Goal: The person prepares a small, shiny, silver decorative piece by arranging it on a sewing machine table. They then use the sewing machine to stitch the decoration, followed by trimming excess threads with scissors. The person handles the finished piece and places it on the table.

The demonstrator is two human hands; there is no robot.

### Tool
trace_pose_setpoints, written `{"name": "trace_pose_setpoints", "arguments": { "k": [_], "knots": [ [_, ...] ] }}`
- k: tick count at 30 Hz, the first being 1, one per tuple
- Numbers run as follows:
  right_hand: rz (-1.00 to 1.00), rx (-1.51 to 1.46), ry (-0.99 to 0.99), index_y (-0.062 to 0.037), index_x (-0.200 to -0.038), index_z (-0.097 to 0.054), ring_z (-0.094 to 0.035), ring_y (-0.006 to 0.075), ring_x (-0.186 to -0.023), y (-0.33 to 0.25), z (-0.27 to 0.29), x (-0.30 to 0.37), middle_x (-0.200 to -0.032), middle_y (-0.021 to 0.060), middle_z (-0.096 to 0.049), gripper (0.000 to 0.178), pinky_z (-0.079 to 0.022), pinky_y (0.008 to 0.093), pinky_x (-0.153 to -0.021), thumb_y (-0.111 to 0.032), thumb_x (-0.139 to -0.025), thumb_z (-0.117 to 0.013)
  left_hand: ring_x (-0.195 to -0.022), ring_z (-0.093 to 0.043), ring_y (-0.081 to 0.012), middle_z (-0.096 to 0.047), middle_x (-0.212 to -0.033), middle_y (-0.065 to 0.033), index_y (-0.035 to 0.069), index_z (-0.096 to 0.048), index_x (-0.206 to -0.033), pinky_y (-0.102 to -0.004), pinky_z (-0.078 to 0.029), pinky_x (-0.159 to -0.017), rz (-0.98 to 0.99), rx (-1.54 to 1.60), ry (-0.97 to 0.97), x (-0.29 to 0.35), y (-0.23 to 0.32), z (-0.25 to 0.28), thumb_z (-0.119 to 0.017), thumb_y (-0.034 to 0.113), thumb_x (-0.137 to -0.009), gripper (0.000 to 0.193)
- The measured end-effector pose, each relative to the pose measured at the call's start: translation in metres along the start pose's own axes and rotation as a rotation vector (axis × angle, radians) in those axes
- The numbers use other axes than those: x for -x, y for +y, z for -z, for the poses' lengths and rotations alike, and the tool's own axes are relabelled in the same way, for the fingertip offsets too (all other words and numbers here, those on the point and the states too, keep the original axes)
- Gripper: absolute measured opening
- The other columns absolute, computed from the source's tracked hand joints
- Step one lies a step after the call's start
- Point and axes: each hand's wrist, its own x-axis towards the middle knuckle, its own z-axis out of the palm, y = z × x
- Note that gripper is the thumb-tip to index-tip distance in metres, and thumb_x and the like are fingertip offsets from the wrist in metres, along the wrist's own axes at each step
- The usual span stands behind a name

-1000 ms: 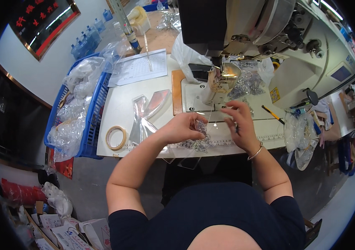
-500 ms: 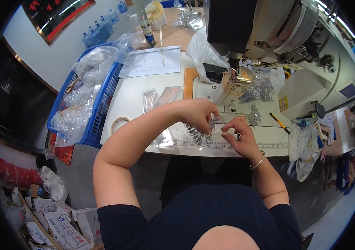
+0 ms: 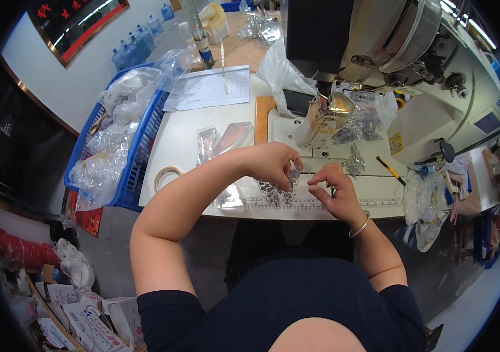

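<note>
My left hand (image 3: 274, 166) pinches a silvery, lacy appliqué (image 3: 274, 193) with thumb and fingers bent down over it. The piece hangs just above the ruler scale (image 3: 344, 203) along the table's front edge, and my fingers hide part of it. Close by on the right, my right hand (image 3: 338, 192) has its thumb and forefinger brought together; whatever lies between them is too small to make out. A bracelet circles that wrist. Behind it, a similar silvery appliqué (image 3: 354, 161) lies flat near the sewing machine (image 3: 326, 120).
More silvery pieces (image 3: 360, 124) in clear plastic lie under the machine arm. A yellow-black cutter (image 3: 391, 170) rests at the right. On the left are a tape roll (image 3: 167, 175), clear packets (image 3: 229, 138), a paper sheet (image 3: 214, 88) and a blue basket (image 3: 135, 167) of plastic bags.
The view has shifted slightly. My left hand has tilted the appliqué a little, so more of it shows. My right hand keeps nearly the same pose beside it.
</note>
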Motion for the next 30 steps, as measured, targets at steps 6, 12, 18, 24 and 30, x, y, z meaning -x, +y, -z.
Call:
{"name": "trace_pose_setpoints", "arguments": {
  "k": [6,12,18,24,30],
  "knots": [
    [-0.005,-0.018,-0.017,-0.007,-0.084,-0.062,-0.052,0.0205,-0.078,-0.004,0.001,0.0,-0.078,0.0047,-0.058,0.017,-0.043,0.0303,-0.071,-0.011,-0.072,-0.074,-0.075,-0.062,-0.0168,-0.065,-0.08,-0.0097,0.001,-0.055,-0.115,-0.0286,-0.048,-0.065,-0.008,0.014,-0.006,-0.002,-0.005,-0.003,-0.073,0.013,-0.065,0.055],
    [-0.181,-0.507,0.144,-0.0033,-0.11,-0.053,-0.054,0.0122,-0.079,0.008,-0.008,0.009,-0.096,0.0072,-0.059,0.038,-0.044,0.023,-0.067,-0.005,-0.076,-0.07,-0.073,-0.062,-0.0145,-0.065,-0.081,-0.0093,0.0,-0.055,-0.114,-0.0266,-0.048,-0.064,-0.047,0.075,0.054,-0.007,-0.015,-0.011,-0.072,0.009,-0.069,0.049],
    [-0.551,-1.118,0.277,0.0002,-0.131,-0.032,-0.054,0.0104,-0.074,0.02,-0.041,0.028,-0.1,0.0079,-0.056,0.063,-0.043,0.0213,-0.061,-0.007,-0.08,-0.067,-0.073,-0.06,-0.009,-0.062,-0.08,-0.0051,-0.001,-0.053,-0.112,-0.0224,-0.048,-0.064,-0.145,0.423,0.354,-0.007,-0.022,-0.034,-0.07,0.005,-0.075,0.042],
    [-0.521,-0.845,0.297,0.0005,-0.116,-0.053,-0.051,0.0072,-0.068,0.013,-0.049,0.026,-0.087,0.0012,-0.056,0.039,-0.042,0.0207,-0.061,-0.007,-0.081,-0.067,-0.071,-0.056,-0.0057,-0.061,-0.082,-0.0027,0.001,-0.052,-0.115,-0.02,-0.046,-0.064,-0.129,0.552,0.476,-0.01,-0.024,-0.054,-0.068,0.005,-0.077,0.041],
    [-0.401,-0.602,0.411,-0.005,-0.102,-0.063,-0.052,0.0061,-0.073,0.008,-0.048,0.021,-0.083,-0.0014,-0.054,0.02,-0.043,0.0205,-0.067,-0.006,-0.082,-0.066,-0.075,-0.058,-0.0081,-0.061,-0.085,-0.0038,0.0,-0.049,-0.119,-0.0225,-0.049,-0.069,-0.134,0.744,0.399,-0.008,-0.03,-0.06,-0.064,0.002,-0.079,0.043]
  ]
}}
